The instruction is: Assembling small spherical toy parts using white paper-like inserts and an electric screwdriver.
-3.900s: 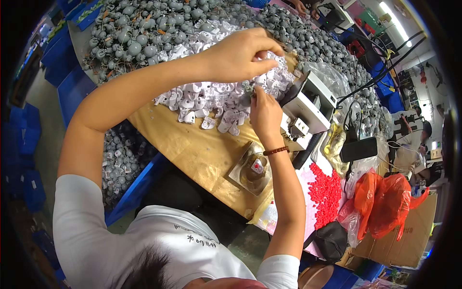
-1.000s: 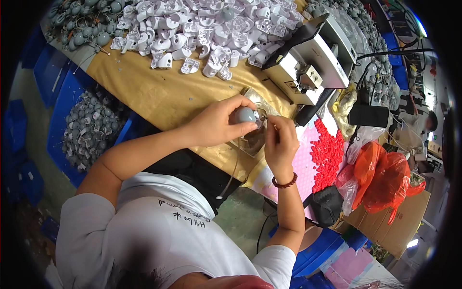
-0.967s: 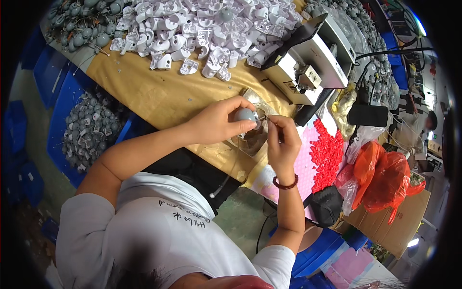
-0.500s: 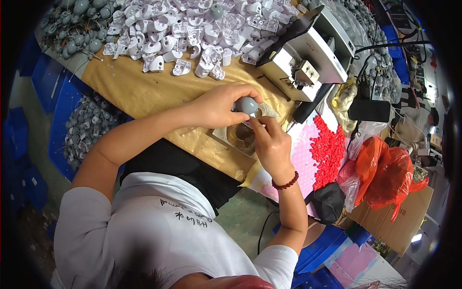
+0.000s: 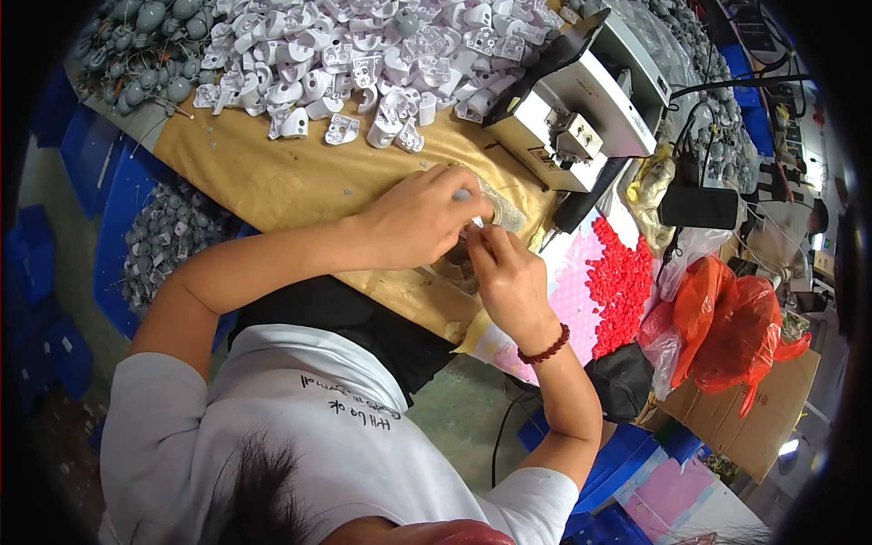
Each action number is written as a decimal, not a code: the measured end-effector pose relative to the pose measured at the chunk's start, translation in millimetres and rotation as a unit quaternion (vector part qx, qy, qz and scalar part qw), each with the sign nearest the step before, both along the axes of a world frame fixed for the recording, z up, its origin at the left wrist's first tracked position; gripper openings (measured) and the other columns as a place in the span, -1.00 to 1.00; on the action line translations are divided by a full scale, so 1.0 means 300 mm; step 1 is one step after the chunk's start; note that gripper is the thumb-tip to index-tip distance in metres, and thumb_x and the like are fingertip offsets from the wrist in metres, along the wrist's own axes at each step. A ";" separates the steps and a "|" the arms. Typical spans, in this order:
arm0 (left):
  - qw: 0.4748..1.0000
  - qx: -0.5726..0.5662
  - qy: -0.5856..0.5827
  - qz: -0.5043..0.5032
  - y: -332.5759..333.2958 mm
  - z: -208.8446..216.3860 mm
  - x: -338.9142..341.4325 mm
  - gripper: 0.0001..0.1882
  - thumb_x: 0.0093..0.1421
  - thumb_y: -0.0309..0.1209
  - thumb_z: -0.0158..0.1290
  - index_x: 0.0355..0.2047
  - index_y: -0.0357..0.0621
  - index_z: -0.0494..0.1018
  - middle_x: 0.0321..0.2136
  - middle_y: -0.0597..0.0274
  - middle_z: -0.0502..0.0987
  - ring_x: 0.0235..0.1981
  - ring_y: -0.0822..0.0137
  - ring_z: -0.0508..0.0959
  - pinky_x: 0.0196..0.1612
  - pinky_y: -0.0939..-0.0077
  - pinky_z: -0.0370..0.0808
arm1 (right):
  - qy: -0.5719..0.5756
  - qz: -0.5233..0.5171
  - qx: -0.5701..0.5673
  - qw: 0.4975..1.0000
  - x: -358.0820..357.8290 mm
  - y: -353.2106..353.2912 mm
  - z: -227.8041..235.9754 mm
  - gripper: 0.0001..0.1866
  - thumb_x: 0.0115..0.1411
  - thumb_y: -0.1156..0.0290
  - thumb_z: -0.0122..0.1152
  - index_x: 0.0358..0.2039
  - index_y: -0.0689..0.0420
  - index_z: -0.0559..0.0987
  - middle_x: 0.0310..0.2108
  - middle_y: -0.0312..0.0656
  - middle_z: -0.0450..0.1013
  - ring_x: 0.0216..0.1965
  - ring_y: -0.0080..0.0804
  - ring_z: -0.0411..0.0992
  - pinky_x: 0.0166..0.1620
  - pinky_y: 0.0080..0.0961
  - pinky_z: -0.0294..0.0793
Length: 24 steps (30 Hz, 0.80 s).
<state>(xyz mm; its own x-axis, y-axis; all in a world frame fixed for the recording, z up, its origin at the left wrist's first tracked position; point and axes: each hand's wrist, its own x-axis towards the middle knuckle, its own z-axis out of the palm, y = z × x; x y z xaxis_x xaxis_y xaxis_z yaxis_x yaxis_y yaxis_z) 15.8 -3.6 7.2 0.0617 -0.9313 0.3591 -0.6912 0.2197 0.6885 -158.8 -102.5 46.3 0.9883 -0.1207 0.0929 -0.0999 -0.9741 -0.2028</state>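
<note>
Here we have both hands meeting over the brown tabletop (image 5: pixel 272 182): our left hand (image 5: pixel 422 218) clenched around a small grey part (image 5: pixel 463 194), mostly hidden, our right hand (image 5: pixel 510 277) pinching at it. It looks light, rigid, easily dropped; best pinched by its edges.

two hands (image 5: pixel 427 218), one beaded bracelet (image 5: pixel 543 347); two orange bags (image 5: pixel 736 322), one grey machine (image 5: pixel 581 109)

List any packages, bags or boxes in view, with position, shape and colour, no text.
Orange plastic bags: right of the bench, crumpled, translucent orange-red.
Cardboard box: lower right under the bags, brown, angular.
Black pouch: beside the right forearm, soft, dark.
Blue bins: left of the bench, rectangular.
</note>
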 end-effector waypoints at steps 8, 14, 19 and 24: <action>0.966 -0.062 -0.251 0.003 0.068 -0.026 -0.003 -0.68 0.03 -0.46 0.05 -0.15 -0.04 0.55 0.13 0.14 0.38 0.22 0.00 0.31 0.08 0.20 0.43 | -0.083 -0.077 0.040 0.993 -0.060 0.051 -0.056 -0.59 -0.06 0.64 0.19 -0.11 0.31 0.58 -0.14 -0.02 0.48 -0.22 -0.21 0.49 -0.19 -0.42 0.53; 0.970 -0.077 -0.233 0.009 0.058 -0.023 -0.018 -0.64 0.00 -0.45 0.07 -0.13 -0.04 0.55 0.15 0.15 0.35 0.24 -0.02 0.29 0.09 0.18 0.42 | -0.182 -0.314 0.346 0.865 -0.252 -0.041 -0.043 -0.62 0.19 0.70 0.11 0.04 0.26 0.53 0.05 0.01 0.48 0.08 -0.12 0.46 0.16 -0.32 0.39; 0.969 -0.077 -0.236 0.007 0.051 -0.037 -0.029 -0.63 0.00 -0.46 0.08 -0.12 -0.04 0.55 0.14 0.14 0.35 0.25 -0.02 0.28 0.11 0.14 0.41 | -0.072 -0.224 0.243 0.941 -0.253 0.021 -0.065 -0.54 0.10 0.65 0.25 0.05 0.23 0.46 0.10 0.06 0.43 0.18 0.01 0.36 0.22 -0.20 0.32; 0.972 -0.077 -0.223 -0.005 0.050 -0.041 -0.023 -0.64 0.00 -0.48 0.08 -0.13 -0.06 0.55 0.12 0.12 0.35 0.25 -0.04 0.27 0.17 0.12 0.40 | -0.185 -0.293 0.200 0.917 -0.238 0.028 -0.167 -0.71 0.14 0.64 0.25 -0.11 0.21 0.48 -0.24 -0.10 0.49 -0.25 -0.27 0.47 -0.19 -0.41 0.47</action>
